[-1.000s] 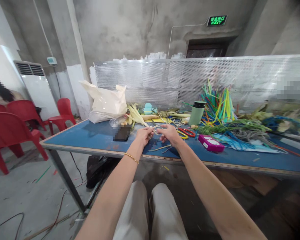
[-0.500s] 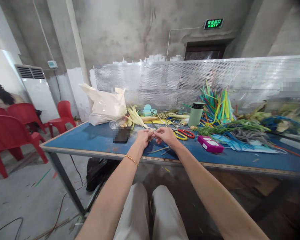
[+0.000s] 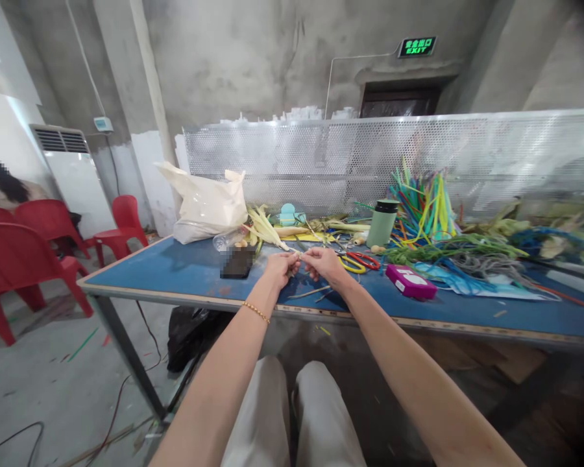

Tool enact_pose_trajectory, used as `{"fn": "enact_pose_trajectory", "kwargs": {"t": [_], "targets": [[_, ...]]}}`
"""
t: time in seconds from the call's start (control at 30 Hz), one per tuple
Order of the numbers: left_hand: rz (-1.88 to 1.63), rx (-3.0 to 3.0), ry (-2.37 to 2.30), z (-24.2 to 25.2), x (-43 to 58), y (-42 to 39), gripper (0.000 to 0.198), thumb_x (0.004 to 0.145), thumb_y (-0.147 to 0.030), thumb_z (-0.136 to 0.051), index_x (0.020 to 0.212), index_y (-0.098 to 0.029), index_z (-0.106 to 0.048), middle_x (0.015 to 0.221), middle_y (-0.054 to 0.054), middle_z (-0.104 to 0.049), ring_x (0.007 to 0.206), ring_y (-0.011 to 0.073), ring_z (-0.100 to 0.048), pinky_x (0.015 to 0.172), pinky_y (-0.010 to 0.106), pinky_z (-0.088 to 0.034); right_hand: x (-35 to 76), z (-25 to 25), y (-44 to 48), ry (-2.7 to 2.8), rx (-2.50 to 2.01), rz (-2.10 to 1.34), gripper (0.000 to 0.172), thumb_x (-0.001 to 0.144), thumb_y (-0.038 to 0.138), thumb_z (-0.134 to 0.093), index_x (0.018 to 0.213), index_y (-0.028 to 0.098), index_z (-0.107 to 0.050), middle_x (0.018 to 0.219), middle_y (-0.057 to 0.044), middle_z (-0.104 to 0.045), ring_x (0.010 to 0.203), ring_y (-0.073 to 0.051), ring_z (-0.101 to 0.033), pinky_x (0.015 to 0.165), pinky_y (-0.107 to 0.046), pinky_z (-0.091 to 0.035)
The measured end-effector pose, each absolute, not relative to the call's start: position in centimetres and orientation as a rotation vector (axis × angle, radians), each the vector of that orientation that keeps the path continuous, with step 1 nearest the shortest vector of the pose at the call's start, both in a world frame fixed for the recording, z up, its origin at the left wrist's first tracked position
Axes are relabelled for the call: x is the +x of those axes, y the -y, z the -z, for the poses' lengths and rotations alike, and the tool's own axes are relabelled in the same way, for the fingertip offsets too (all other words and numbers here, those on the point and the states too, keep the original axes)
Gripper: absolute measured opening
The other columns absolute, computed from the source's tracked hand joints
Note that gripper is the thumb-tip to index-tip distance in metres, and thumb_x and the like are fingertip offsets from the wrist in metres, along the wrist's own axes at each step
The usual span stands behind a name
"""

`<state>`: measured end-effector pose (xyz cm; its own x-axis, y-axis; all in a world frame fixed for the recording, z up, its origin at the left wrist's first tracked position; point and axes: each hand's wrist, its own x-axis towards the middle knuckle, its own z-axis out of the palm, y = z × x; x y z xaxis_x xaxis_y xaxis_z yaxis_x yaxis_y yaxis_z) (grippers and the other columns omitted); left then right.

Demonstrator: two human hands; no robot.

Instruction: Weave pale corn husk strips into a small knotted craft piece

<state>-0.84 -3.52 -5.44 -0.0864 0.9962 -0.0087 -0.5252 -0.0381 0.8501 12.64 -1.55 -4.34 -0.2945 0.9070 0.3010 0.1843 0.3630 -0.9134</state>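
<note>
Above the blue table (image 3: 175,275), my left hand (image 3: 281,267) and my right hand (image 3: 324,264) meet fingertip to fingertip. Both are closed in a pinch on something small and pale, too small to name. Just beyond my fingers lie pale corn husks (image 3: 265,227). Right of my right hand are scissors with red handles (image 3: 368,261) and a tool with yellow handles (image 3: 353,264). Thin grey-green strands (image 3: 311,292) rest on the table under my right hand. A black phone-like slab (image 3: 237,262) is left of my left hand.
A white plastic bag (image 3: 207,204) stands at the back left. Toward the right are a green bottle (image 3: 382,224), a purple box (image 3: 411,281), colourful strips (image 3: 428,204) and green and grey cords (image 3: 467,256). A perforated metal panel (image 3: 292,162) borders the back. Red chairs (image 3: 24,279) stand left, near a person.
My fingertips have shifted slightly against each other, and a little more of the pale piece shows between them. Everything else on the table stays put.
</note>
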Motion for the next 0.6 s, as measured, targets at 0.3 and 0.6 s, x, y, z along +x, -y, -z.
{"fn": "enact_pose_trajectory", "kwargs": {"t": [0.3, 0.6], "targets": [[-1.465, 0.931, -0.901, 5.69, -0.75, 3.45, 0.016, 0.072, -0.011, -0.079, 0.067, -0.008, -0.064, 0.052, 0.001, -0.056, 0.046, 0.0061, -0.049, 0.045, 0.018, -0.033, 12.63, 4.33, 1.76, 1.774, -1.011, -0.833, 0.013, 0.077, 0.025, -0.064, 0.07, 0.015, -0.062, 0.045, 0.006, -0.053, 0.031, -0.007, -0.044, 0.029, -0.017, -0.032], [-1.49, 0.863, -0.906, 5.73, -0.65, 2.99, 0.019, 0.069, -0.011, -0.08, 0.063, -0.008, -0.063, 0.05, 0.001, -0.053, 0.043, 0.005, -0.045, 0.042, 0.017, -0.029, 12.35, 3.77, 2.45, 1.786, -1.059, -0.837, 0.014, 0.078, 0.021, -0.063, 0.066, 0.017, -0.058, 0.043, 0.006, -0.052, 0.03, -0.007, -0.045, 0.03, -0.018, -0.035]]}}
